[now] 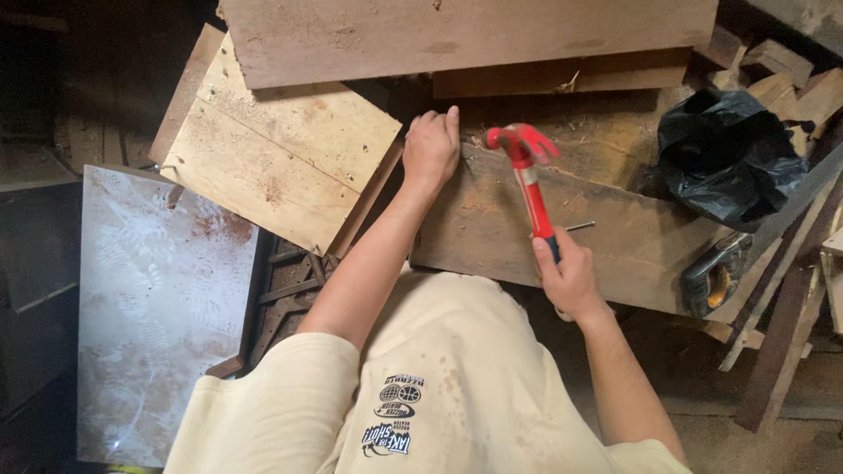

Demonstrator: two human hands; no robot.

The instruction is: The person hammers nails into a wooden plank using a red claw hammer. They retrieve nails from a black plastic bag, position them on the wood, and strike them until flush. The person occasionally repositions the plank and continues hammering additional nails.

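Cream T-shirt fabric [457, 386] fills the bottom of the view, with both bare arms reaching forward from it. The right hand [569, 279] has its grip clamped around the lower handle of a red claw hammer [527, 175], whose head is raised over a dark, worn plank [562, 233]. A loose nail [581, 226] lies on that plank just beside the handle. The left hand [430, 147] is curled, fingers together, pressing on the plank's far corner. The hammer looks head-heavy and rigid, best held low on the handle for swing. Pale plywood [281, 149] lies left; a black plastic bag [729, 154] sits right.
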